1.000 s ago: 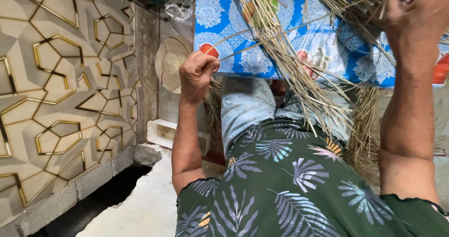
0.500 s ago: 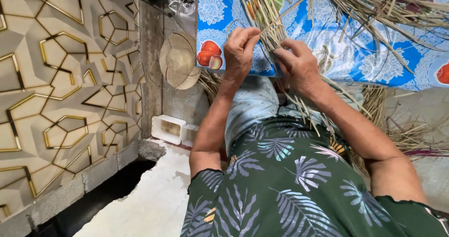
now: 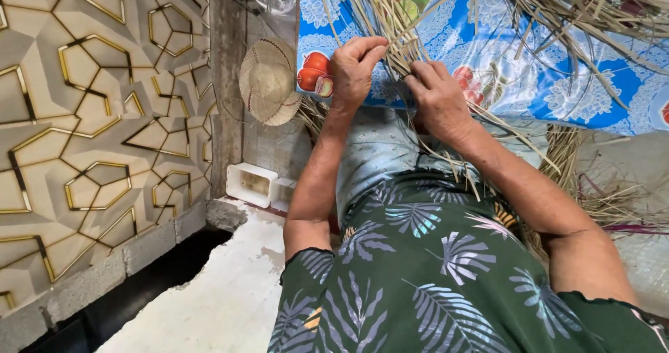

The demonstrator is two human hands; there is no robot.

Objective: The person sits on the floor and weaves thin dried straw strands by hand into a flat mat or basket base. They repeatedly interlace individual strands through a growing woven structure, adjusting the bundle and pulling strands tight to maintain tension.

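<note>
My left hand (image 3: pixel 354 68) and my right hand (image 3: pixel 437 96) are close together over my lap, both pinching thin dry straw strips (image 3: pixel 382 18) that fan upward across a blue patterned cloth (image 3: pixel 529 67). The strips cross between my fingers, where a woven piece seems to sit, mostly hidden by my hands. More loose straw (image 3: pixel 578 4) lies spread over the cloth at the upper right. I wear a green leaf-print garment (image 3: pixel 432 269), and a pale blue cloth (image 3: pixel 380 158) covers my knee.
A small woven straw hat (image 3: pixel 268 81) hangs on the wall at the left. The wall (image 3: pixel 90 116) has gold geometric panels. A white plastic box (image 3: pixel 251 184) sits on the floor near a dark gap. Straw litters the ground (image 3: pixel 613 200) at the right.
My right hand came down from high at the right to meet the left hand. Both hands now work the strips together near the middle, and the view has shifted slightly.
</note>
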